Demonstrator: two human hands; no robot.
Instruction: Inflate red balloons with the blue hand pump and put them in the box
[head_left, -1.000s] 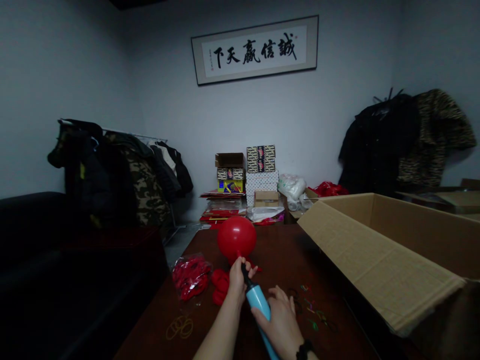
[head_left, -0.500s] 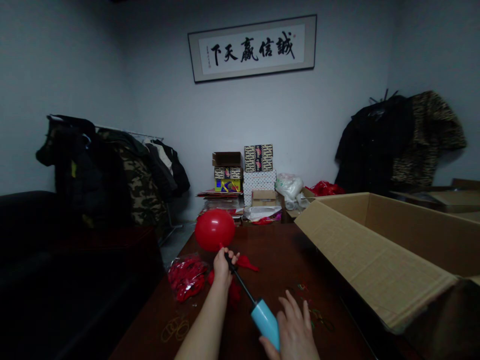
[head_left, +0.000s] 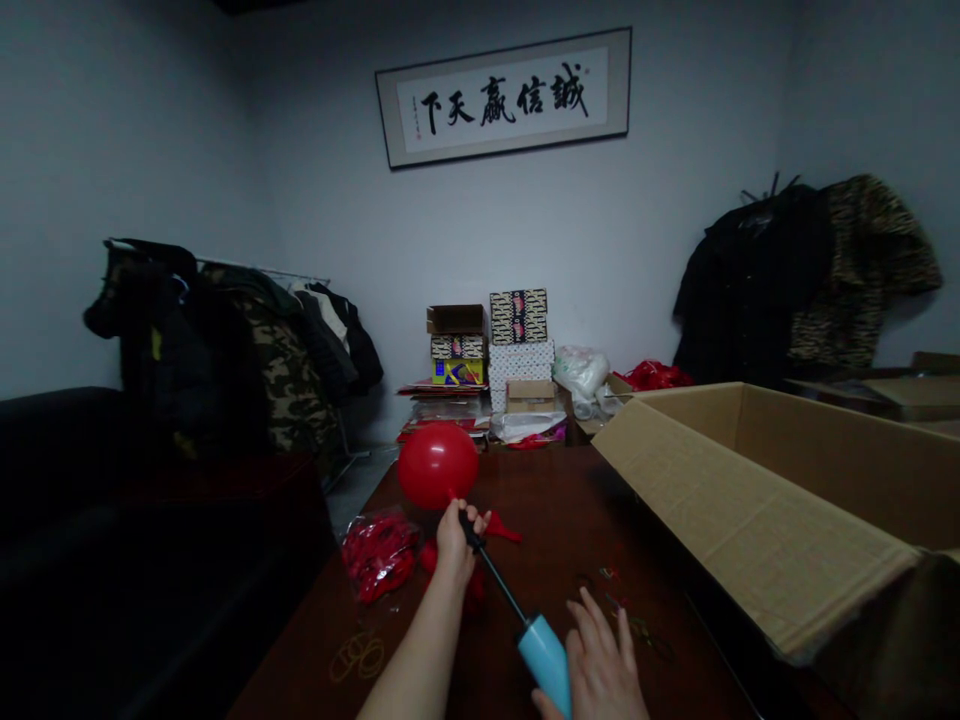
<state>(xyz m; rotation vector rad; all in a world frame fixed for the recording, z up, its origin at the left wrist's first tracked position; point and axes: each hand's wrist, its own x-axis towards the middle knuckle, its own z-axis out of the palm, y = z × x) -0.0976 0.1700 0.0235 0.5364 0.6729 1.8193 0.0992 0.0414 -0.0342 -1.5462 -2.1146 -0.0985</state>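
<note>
An inflated red balloon (head_left: 438,465) sits on the black nozzle end of a light-blue balloon pump (head_left: 545,660). My left hand (head_left: 456,540) is closed round that nozzle end, pinching the balloon's neck against it. The pump's thin rod shows between its black end and the blue barrel. At the barrel, my right hand (head_left: 604,660) has it between thumb and palm, with the other fingers stretched out and spread. Below the left wrist, loose red balloons (head_left: 474,585) lie on the table, partly hidden by the forearm.
A clear bag of red balloons (head_left: 380,555) lies left on the dark table (head_left: 555,500). Rubber bands (head_left: 356,657) are near the front left, with more coloured bands (head_left: 637,625) beyond my right hand. A large open cardboard box (head_left: 750,510) stands at right; stacked boxes (head_left: 519,370) at the back.
Both hands, the pump and the balloon appear slightly further right and lower in view. A little more of the rod seems to show between nozzle end and barrel.
</note>
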